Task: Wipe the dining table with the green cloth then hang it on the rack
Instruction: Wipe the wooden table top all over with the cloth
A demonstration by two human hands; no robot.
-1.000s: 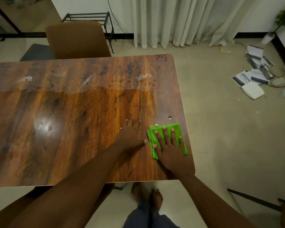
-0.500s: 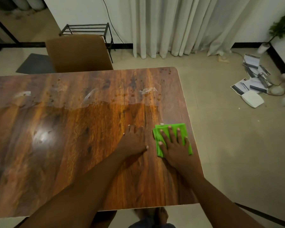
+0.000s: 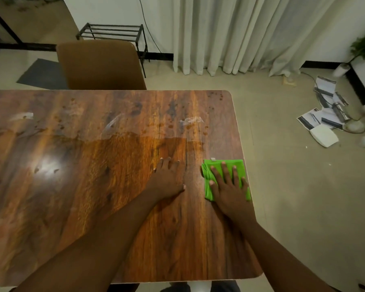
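A folded green cloth (image 3: 216, 165) lies flat on the wooden dining table (image 3: 76, 197), close to its right edge. My right hand (image 3: 228, 183) presses down on the cloth with fingers spread, covering most of it. My left hand (image 3: 168, 179) rests flat on the bare wood just left of the cloth, fingers apart, holding nothing. Smears and dark spots mark the far part of the tabletop. A black metal rack (image 3: 112, 33) stands on the floor by the wall beyond the table.
A brown chair (image 3: 99, 64) is pushed in at the table's far side, in front of the rack. A grey mat (image 3: 40, 73) lies left of it. Papers and a white box (image 3: 323, 135) litter the floor at right. White curtains (image 3: 240, 32) hang behind.
My right hand has slid the cloth away from me along the table's right edge. My left hand moved forward with it. The view has tilted up, showing more of the rack.
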